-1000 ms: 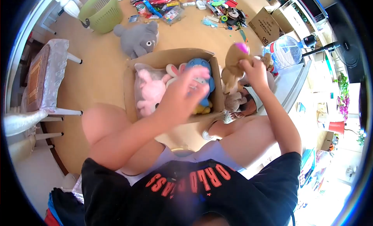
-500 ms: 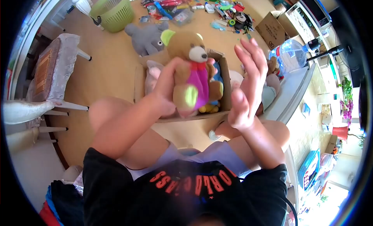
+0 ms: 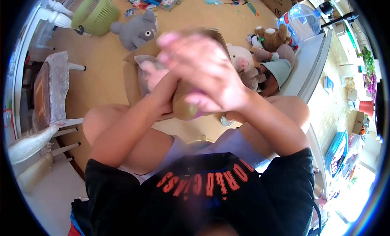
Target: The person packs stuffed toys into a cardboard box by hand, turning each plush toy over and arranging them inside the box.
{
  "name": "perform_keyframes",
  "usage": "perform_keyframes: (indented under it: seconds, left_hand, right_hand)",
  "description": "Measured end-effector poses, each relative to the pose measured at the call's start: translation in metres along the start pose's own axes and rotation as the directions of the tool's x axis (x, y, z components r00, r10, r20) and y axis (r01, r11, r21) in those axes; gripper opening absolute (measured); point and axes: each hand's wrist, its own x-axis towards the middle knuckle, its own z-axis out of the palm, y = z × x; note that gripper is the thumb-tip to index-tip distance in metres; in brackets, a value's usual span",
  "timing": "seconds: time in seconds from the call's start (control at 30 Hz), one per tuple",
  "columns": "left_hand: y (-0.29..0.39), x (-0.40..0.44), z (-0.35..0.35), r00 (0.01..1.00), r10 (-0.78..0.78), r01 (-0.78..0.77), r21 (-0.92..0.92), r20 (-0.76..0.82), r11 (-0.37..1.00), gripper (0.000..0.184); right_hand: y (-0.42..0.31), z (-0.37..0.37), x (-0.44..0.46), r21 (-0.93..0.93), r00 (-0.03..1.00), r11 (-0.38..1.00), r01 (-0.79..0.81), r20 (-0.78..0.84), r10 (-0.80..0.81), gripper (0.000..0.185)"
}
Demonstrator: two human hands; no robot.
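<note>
My left hand (image 3: 165, 94) is wrapped round a brown teddy bear (image 3: 185, 104), mostly hidden now; a bit of its purple belly shows. My right hand (image 3: 205, 69), blurred by motion, lies across the front of the bear with its fingers stretched out and covers its head. Whether the right palm touches the bear I cannot tell. Behind both hands stands an open cardboard box (image 3: 131, 79). Inside its left part lies a pink plush toy (image 3: 152, 75) in a clear plastic bag.
A grey plush toy (image 3: 136, 31) sits beyond the box, near a green basket (image 3: 97, 15). On the right are a plush pig (image 3: 240, 57), a brown plush bear (image 3: 273, 38) and a large water bottle (image 3: 302, 21). A covered stool (image 3: 55, 92) stands left.
My right hand has swung left from beside the bear to in front of it. The bear has tipped and come lower in my left hand. The view has shifted.
</note>
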Motion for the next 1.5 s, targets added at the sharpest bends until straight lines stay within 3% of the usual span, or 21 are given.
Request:
perform_keyframes:
  seconds: [0.1, 0.13, 0.23, 0.27, 0.33, 0.4, 0.47, 0.5, 0.53, 0.6, 0.63, 0.7, 0.73, 0.9, 1.0, 1.07, 1.13, 1.17, 1.23, 1.33, 1.5]
  left_hand:
    - [0.012, 0.004, -0.006, 0.981, -0.186, 0.184, 0.040, 0.057, 0.982, 0.050]
    - [0.013, 0.003, -0.006, 0.987, -0.156, 0.152, 0.096, 0.034, 0.984, 0.053]
    - [0.016, -0.002, 0.000, 0.996, -0.093, 0.089, 0.202, 0.011, 0.975, 0.052]
    - [0.018, -0.002, 0.001, 0.993, -0.108, 0.114, 0.182, -0.040, 0.977, 0.051]
    - [0.018, -0.001, 0.000, 0.980, -0.143, 0.161, 0.129, -0.140, 0.979, 0.048]
    - [0.010, 0.004, -0.007, 0.993, -0.076, 0.089, 0.155, -0.091, 0.984, 0.046]
    - [0.008, 0.005, -0.004, 0.999, 0.021, -0.017, 0.172, -0.024, 0.985, 0.046]
    - [0.005, 0.006, -0.006, 0.990, 0.078, -0.059, 0.163, -0.118, 0.985, 0.045]
    - [0.012, -0.005, 0.012, 0.972, 0.087, -0.111, -0.099, -0.217, 0.989, 0.038]
    - [0.012, 0.005, -0.027, 0.990, 0.136, -0.128, 0.178, -0.035, 0.976, 0.034]
    - [0.015, 0.006, -0.033, 0.979, 0.188, -0.172, 0.176, -0.077, 0.969, 0.035]
    - [0.025, -0.002, -0.024, 0.975, 0.212, -0.202, 0.140, -0.061, 0.969, 0.036]
    - [0.030, -0.004, -0.018, 0.974, 0.223, -0.216, 0.124, -0.049, 0.969, 0.037]
    - [0.025, -0.006, -0.029, 0.967, 0.254, -0.252, 0.061, -0.019, 0.966, 0.036]
    - [0.027, -0.012, -0.015, 0.949, 0.268, -0.278, -0.041, -0.167, 0.960, 0.022]
    - [0.029, -0.005, -0.031, 0.947, 0.293, -0.295, 0.008, -0.129, 0.956, 0.027]
    - [0.032, -0.004, -0.037, 0.943, 0.302, -0.302, 0.026, -0.137, 0.953, 0.037]
    - [0.035, -0.005, -0.034, 0.936, 0.304, -0.310, -0.007, -0.180, 0.951, 0.043]
    - [0.039, -0.006, -0.032, 0.936, 0.342, -0.348, -0.079, -0.079, 0.934, 0.047]
    - [0.045, -0.010, -0.021, 0.918, 0.396, -0.396, -0.013, -0.012, 0.918, 0.051]
    - [0.044, -0.005, -0.017, 0.879, 0.443, -0.351, 0.390, -0.175, 0.851, 0.054]
  right_hand:
    - [0.037, 0.007, -0.030, -0.264, 0.915, 0.898, -0.352, 0.106, 0.390, 0.046]
    - [0.041, -0.010, -0.012, -0.334, 0.317, 0.365, -0.869, 0.192, 0.929, 0.050]
    - [0.067, -0.031, -0.026, -0.429, 0.527, 0.496, -0.755, 0.055, 0.848, 0.059]
    - [0.060, -0.042, -0.021, -0.130, 0.340, 0.346, -0.929, 0.063, 0.938, 0.056]
    - [0.053, -0.027, -0.025, 0.021, 0.578, 0.580, -0.814, -0.060, 0.814, 0.045]
    - [0.037, -0.015, -0.025, 0.064, 0.796, 0.810, -0.584, -0.151, 0.586, 0.045]
    - [0.027, -0.012, -0.021, -0.292, 0.996, 0.954, -0.068, 0.042, 0.084, 0.050]
    - [0.019, -0.008, -0.025, -0.255, 0.992, 0.967, 0.011, 0.127, 0.022, 0.053]
    - [0.013, -0.001, -0.029, -0.212, 0.977, 0.973, 0.090, 0.207, -0.045, 0.058]
    - [0.041, 0.020, -0.039, -0.120, 0.990, 0.983, -0.138, -0.059, 0.132, 0.050]
    - [0.060, 0.028, -0.051, 0.223, 0.869, 0.873, -0.433, -0.155, 0.470, 0.050]
    - [0.069, 0.014, -0.050, 0.428, 0.604, 0.583, -0.691, -0.101, 0.790, 0.061]
    - [0.068, 0.000, -0.040, 0.297, 0.565, 0.566, -0.769, -0.099, 0.819, 0.069]
    - [0.038, 0.017, -0.036, 0.054, 0.888, 0.923, -0.381, -0.255, 0.382, 0.060]
    - [0.017, 0.013, -0.027, -0.050, 0.975, 0.991, -0.128, 0.178, 0.135, 0.054]
    - [0.015, 0.036, -0.038, -0.051, 0.872, 0.871, -0.489, -0.056, 0.486, 0.051]
    - [0.033, 0.043, -0.054, -0.325, 0.759, 0.692, -0.645, -0.165, 0.630, 0.056]
    - [0.036, 0.039, -0.057, -0.001, 0.618, 0.621, -0.784, -0.100, 0.780, 0.058]
    - [0.034, 0.033, -0.053, 0.555, 0.352, 0.187, -0.810, 0.207, 0.913, 0.063]
    - [0.015, 0.036, -0.041, 0.796, 0.267, -0.307, -0.521, 0.494, 0.828, 0.070]
    - [-0.001, 0.031, -0.037, 0.710, 0.365, -0.050, -0.702, 0.419, 0.832, 0.052]
